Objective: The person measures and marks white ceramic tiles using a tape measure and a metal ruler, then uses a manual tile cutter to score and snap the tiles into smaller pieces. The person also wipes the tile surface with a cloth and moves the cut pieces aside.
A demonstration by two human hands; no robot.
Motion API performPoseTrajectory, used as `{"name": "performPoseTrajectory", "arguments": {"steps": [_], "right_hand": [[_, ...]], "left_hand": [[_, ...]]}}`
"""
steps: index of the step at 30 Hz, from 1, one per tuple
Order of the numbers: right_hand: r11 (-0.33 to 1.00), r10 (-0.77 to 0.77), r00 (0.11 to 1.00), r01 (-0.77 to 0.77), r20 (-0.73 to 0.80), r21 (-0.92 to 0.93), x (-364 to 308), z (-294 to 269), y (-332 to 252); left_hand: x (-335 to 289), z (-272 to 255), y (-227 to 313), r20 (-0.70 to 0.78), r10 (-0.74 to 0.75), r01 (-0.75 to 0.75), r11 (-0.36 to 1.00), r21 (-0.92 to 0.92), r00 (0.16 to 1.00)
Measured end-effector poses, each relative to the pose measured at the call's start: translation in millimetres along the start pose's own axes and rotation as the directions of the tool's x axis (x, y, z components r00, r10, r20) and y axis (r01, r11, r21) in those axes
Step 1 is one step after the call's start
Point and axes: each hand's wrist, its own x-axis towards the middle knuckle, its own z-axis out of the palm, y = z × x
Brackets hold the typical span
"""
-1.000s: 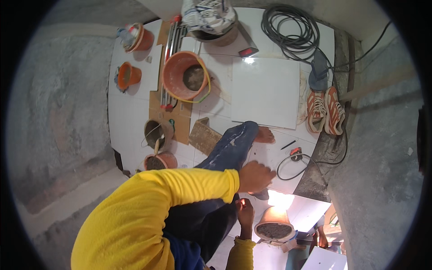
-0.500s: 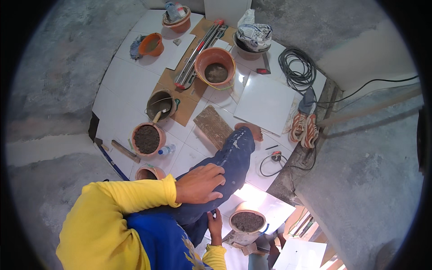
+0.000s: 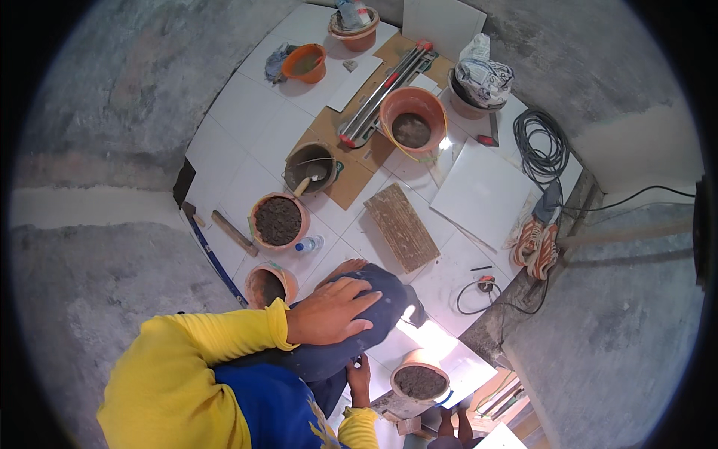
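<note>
Dark mix [image 3: 420, 382] in sunlit bucket [image 3: 416, 357]

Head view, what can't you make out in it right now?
All in the head view:
- Left hand: its palm is hidden beneath its own back, over the bent knee.
- Right hand: small and curled; I can't tell whether it holds anything.
- Bucket under the printed bag: the bag covers its contents.
- White panel: cut off by the lower edge.
</note>
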Motion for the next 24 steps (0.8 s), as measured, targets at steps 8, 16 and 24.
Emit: {"name": "performPoseTrajectory", "arguments": {"steps": [8,16,24], "right_hand": [[0.996,0.077,0.989,-0.084,0.128,0.044,20.1,-17.4,-15.1],[0.99,0.14,0.97,-0.132,0.197,-0.054,54.4,-28.0,-68.4],[0.953,0.178,0.97,-0.127,0.167,-0.276,63.4,-10.9,-138.7]], "left_hand": [[-29.4,42.1,-119.1,0.145,-0.371,0.344,0.921,0.186,0.917],[-50.2,48.7,-217.3,0.256,-0.545,0.595,0.781,-0.19,0.798],[87.5,5.3,-477.3,-0.548,-0.46,0.535,0.844,-0.026,0.698]]}}
